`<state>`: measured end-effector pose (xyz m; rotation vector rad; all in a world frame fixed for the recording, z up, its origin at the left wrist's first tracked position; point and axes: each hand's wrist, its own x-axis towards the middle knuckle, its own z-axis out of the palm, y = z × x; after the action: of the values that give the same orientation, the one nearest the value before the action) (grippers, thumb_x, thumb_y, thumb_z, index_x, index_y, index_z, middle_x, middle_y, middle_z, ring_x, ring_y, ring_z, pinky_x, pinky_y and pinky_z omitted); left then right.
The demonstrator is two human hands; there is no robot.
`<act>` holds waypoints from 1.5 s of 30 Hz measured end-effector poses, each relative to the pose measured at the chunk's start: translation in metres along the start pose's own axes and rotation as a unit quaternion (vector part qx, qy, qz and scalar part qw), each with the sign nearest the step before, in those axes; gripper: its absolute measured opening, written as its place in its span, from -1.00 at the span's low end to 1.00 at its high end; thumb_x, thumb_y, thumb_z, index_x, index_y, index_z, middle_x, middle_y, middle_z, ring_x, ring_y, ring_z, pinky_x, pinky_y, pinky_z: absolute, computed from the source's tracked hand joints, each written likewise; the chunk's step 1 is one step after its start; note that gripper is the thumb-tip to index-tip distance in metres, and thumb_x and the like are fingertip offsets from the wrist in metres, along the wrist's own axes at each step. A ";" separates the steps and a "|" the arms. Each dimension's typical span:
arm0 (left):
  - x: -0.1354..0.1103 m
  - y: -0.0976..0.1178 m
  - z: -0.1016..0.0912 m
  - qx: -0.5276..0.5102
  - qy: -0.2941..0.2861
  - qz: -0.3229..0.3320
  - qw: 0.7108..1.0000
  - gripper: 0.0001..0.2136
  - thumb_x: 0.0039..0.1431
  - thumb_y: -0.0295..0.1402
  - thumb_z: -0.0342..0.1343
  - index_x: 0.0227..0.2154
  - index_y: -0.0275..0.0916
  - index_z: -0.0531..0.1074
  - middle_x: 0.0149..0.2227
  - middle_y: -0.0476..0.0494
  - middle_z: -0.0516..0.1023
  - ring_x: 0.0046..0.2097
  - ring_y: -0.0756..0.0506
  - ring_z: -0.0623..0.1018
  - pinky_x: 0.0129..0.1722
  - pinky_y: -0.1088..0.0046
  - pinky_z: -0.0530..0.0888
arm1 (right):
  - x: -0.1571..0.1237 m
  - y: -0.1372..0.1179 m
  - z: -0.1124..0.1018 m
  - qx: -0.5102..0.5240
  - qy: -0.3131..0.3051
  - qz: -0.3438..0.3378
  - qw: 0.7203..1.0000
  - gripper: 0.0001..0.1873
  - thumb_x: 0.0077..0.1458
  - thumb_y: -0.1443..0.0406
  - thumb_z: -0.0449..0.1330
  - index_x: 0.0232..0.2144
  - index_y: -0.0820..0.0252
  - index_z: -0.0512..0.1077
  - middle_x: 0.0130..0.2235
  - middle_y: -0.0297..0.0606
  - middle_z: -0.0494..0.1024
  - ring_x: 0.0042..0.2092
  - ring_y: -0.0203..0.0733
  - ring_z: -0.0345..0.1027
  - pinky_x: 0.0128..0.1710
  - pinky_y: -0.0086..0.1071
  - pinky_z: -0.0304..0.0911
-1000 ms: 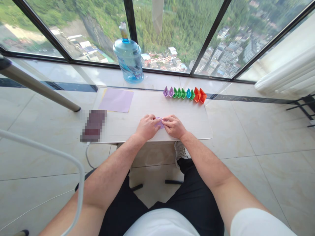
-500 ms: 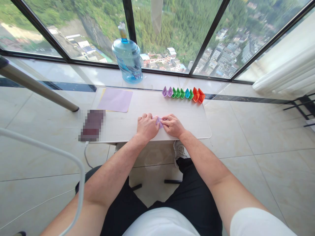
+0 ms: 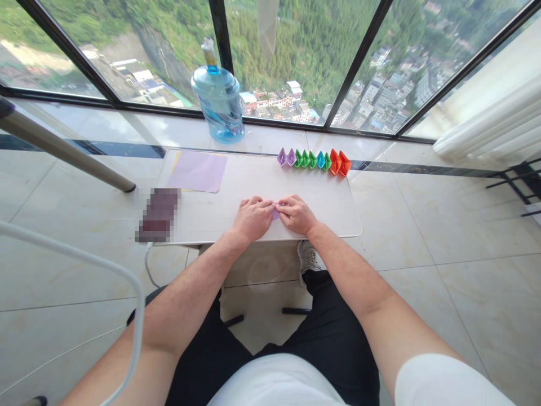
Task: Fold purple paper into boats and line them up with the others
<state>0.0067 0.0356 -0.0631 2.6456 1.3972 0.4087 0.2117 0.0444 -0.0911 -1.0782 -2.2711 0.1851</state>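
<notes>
A small piece of folded purple paper (image 3: 276, 214) lies at the front of the white table (image 3: 203, 217), mostly covered by my fingers. My left hand (image 3: 255, 217) is closed on its left side, and my right hand (image 3: 296, 215) pinches it from the right, the fingertips of both nearly meeting at its far edge. Beyond them, along the table's back edge, stands a row of folded paper boats: purple ones (image 3: 286, 157), green ones (image 3: 305, 159), a blue one (image 3: 320, 159) and orange ones (image 3: 340, 163).
Flat purple sheets (image 3: 198, 172) lie at the table's back left, over a yellowish sheet. A pixelated phone-like object (image 3: 158, 215) with a cable sits at the left end. Behind the table, a blue water jug (image 3: 218, 101) stands by the window. A white tube (image 3: 105, 262) arches at left.
My left fingers have shifted slightly right and away from me, along the purple paper's far edge. Less of the paper shows between my hands. My right hand has hardly moved.
</notes>
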 end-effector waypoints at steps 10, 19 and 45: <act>-0.001 -0.003 0.000 -0.017 -0.024 -0.008 1.000 -0.69 0.38 -0.23 -0.02 0.05 -0.02 0.55 0.19 -0.03 0.55 0.14 -0.29 0.41 0.10 0.04 0.24 | 0.000 -0.001 -0.005 0.013 -0.010 0.012 1.000 -0.70 0.18 0.41 0.19 -0.12 0.09 0.65 -0.09 -0.12 0.60 -0.05 -0.05 0.37 0.06 -0.09 0.40; 0.000 -0.002 0.000 -0.016 -0.020 -0.020 0.999 -0.68 0.37 -0.23 -0.01 0.06 -0.04 0.55 0.18 -0.01 0.56 0.13 -0.29 0.42 0.08 0.03 0.26 | -0.003 -0.001 -0.002 -0.027 -0.002 0.002 1.000 -0.66 0.20 0.39 0.16 -0.02 0.21 0.61 -0.06 -0.05 0.58 -0.03 -0.01 0.34 0.07 -0.11 0.38; -0.006 0.017 -0.005 0.054 -0.015 -0.051 0.997 -0.58 0.34 -0.32 -0.09 0.17 -0.25 0.43 0.05 -0.38 0.52 0.11 -0.37 0.40 0.10 -0.02 0.25 | -0.005 -0.034 -0.033 -0.121 -0.093 0.193 0.969 -0.64 0.18 0.41 0.11 -0.04 0.29 0.60 0.03 -0.04 0.60 0.07 0.00 0.39 0.17 -0.21 0.28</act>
<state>0.0152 0.0212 -0.0552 2.6358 1.5804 0.2872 0.2108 0.0142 -0.0544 -1.6942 -2.2640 0.1739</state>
